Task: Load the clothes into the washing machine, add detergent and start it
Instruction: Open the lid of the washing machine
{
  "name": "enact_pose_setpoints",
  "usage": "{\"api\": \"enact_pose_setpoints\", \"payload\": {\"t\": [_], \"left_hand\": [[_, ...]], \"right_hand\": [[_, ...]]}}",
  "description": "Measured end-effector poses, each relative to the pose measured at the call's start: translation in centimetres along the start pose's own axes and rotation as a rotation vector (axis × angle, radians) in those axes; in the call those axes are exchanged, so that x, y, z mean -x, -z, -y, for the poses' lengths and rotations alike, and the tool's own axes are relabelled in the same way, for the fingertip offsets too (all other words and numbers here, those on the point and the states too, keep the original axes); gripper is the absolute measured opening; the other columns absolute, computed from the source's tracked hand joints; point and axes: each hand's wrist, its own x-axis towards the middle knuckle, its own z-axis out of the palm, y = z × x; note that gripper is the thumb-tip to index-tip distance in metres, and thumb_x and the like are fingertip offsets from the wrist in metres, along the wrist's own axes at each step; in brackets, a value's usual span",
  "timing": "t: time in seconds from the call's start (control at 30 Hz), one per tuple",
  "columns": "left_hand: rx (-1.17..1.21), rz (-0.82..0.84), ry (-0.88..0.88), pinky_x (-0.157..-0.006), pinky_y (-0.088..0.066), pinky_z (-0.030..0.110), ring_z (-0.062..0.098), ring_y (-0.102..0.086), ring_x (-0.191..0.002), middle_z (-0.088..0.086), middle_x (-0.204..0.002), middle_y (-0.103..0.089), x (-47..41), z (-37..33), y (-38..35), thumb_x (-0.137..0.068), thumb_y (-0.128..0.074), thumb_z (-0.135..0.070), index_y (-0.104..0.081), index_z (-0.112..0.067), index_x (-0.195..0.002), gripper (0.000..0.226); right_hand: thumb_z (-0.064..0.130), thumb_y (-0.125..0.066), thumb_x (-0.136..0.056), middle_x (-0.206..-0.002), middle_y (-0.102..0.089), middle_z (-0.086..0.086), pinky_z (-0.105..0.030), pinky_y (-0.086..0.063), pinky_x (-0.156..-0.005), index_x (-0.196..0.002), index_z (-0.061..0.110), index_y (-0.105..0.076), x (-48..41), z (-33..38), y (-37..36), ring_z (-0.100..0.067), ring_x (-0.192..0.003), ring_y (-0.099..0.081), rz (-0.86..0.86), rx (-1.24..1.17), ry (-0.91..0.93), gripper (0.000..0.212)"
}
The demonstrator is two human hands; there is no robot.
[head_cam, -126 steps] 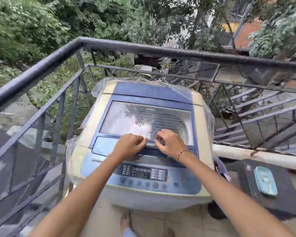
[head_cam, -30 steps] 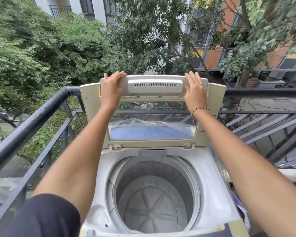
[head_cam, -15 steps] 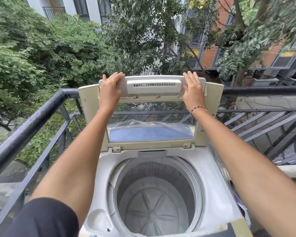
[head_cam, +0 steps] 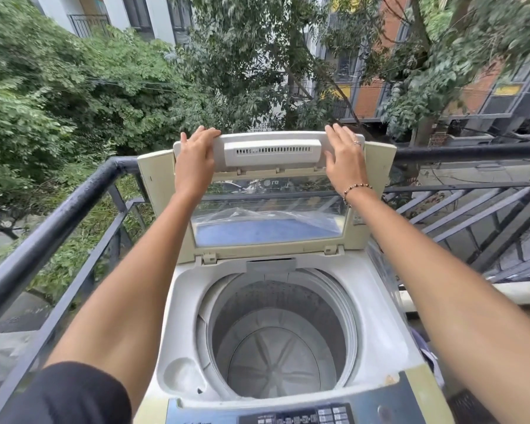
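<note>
The lid (head_cam: 273, 151) of the washing machine (head_cam: 380, 332) is being held folded and upright by 2 hands at its top edge. The left hand (head_cam: 195, 160) is being laid on the upper left corner; whether its fingertips are hooking over the edge is unclear. The right hand (head_cam: 344, 162) is being pressed, fingers straight, against the upper right corner. The drum (head_cam: 276, 347) is being left exposed below.

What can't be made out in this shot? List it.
Head view only:
- Blue-grey control panel of the cream top-loading washing machine: cut by bottom edge, labels too small.
- Grey metal drum, near wall: hidden by the tub rim.
- Dark bundle right of machine: behind the right forearm.
- Right hand, palm on the raised cream plastic lid: hidden by its own back.
</note>
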Motion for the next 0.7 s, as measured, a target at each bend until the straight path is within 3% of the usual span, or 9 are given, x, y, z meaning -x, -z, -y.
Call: {"api": "enact_pose_setpoints", "payload": {"t": [0.43,0.7], "left_hand": [[0.002,-0.01,0.009,-0.119,-0.002,0.033,0.016,-0.026,-0.144,0.001,-0.148,-0.042,1.4,-0.3,-0.4,-0.101,-0.039,-0.021,-0.047,-0.011,-0.138,0.039],[0.107,-0.114,0.015,-0.12,-0.003,0.03,0.013,-0.017,-0.146,-0.004,-0.154,-0.03,4.3,-2.7,-0.5,-0.099,-0.037,-0.012,-0.036,-0.012,-0.145,0.046]], "right_hand": [[0.0,-0.045,-0.093,-0.152,-0.03,-0.011,-0.033,-0.013,-0.118,-0.146,0.008,-0.029,1.5,0.4,1.6,-0.026,-0.143,-0.021,0.046,0.036,0.014,0.056],[0.002,-0.043,-0.093,-0.154,-0.026,-0.011,-0.022,-0.006,-0.113,-0.147,0.005,-0.026,3.4,0.2,2.4,-0.024,-0.144,-0.019,0.029,0.053,0.031,0.056]]}}
